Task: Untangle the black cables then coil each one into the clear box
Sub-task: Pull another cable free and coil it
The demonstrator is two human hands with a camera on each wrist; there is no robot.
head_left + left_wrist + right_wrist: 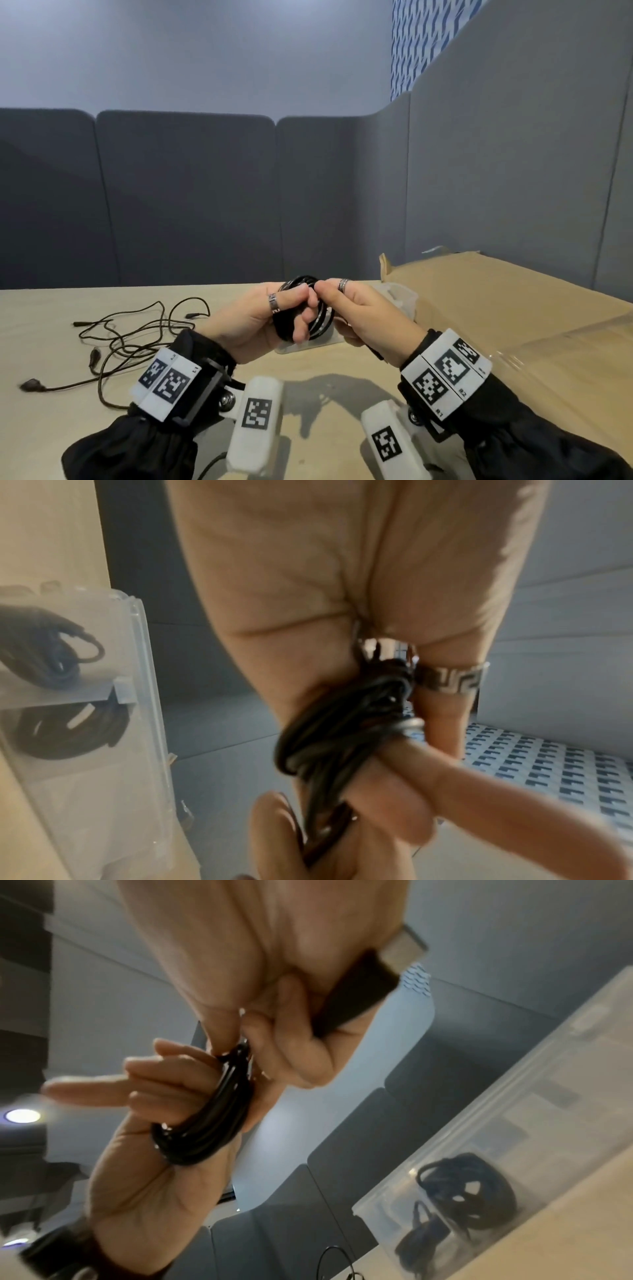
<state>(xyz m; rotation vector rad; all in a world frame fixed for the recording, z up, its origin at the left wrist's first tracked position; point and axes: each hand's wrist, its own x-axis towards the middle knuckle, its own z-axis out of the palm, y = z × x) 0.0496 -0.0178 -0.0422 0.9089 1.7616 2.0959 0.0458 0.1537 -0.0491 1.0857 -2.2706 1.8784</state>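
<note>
At centre frame, above the pale wooden bench (325, 387), the left hand (270, 318) grasps a glossy black cable coil (317, 320) wound round its fingers; the right hand (363, 315) pinches its top. Coiling looks nearly finished. Next, likely: lower it into the clear plastic box (143, 669), which already holds coils. Tangled thin black cables (130, 339) wait at left.

Loose cables (126, 339) left of box (404, 301)

head: above, facing forward-down over tabletop (325, 377) | wrists: close, looking up along palms | all share coiled cable (317, 318), clear box (514, 1123)
</note>
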